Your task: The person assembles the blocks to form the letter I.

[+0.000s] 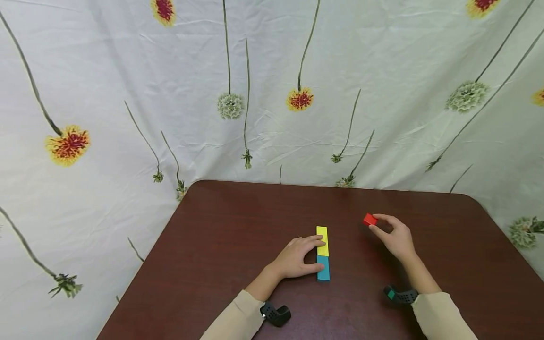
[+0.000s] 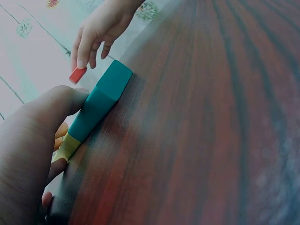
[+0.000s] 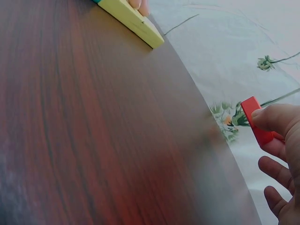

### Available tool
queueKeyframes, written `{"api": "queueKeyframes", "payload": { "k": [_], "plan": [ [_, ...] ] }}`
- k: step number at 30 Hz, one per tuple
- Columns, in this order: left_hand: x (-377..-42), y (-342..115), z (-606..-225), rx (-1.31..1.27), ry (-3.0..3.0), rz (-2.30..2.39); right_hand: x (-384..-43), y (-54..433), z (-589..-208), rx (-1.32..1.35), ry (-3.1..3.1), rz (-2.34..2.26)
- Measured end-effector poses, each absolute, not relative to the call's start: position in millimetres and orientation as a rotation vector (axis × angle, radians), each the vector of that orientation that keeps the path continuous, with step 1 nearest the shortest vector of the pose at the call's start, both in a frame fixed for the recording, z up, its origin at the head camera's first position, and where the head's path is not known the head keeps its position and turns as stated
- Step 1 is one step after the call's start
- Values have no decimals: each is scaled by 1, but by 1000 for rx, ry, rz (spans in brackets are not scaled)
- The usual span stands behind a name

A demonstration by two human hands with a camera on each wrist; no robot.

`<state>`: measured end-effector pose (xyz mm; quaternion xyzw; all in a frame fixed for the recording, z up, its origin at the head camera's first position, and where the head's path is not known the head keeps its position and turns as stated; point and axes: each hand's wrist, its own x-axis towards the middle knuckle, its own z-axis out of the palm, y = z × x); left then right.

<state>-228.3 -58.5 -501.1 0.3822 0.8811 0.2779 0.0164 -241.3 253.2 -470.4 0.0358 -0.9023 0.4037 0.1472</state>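
A yellow block [image 1: 322, 248] and a blue block [image 1: 323, 274] lie end to end in a line on the brown table. My left hand [image 1: 297, 258] rests on both, its fingertips on the yellow block and its thumb on the blue one. Off to the right, my right hand [image 1: 398, 238] pinches a small red block [image 1: 369, 219] between thumb and finger, apart from the other two. In the right wrist view the red block [image 3: 256, 121] shows above the table's level, with the other fingers loosely bent below it.
The dark wood table [image 1: 238, 212] has rounded far corners. Behind it hangs a white cloth [image 1: 272, 132] with a flower print. Each wrist wears a black band [image 1: 276, 314] next to a cream sleeve [image 1: 235, 318].
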Motion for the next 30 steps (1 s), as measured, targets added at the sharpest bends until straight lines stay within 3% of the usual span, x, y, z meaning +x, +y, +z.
{"api": "queueKeyframes", "payload": {
  "k": [30],
  "plan": [
    [-229, -58, -502, 1200, 2755, 855, -259, 213, -475, 255, -2619, 1236]
  ]
}}
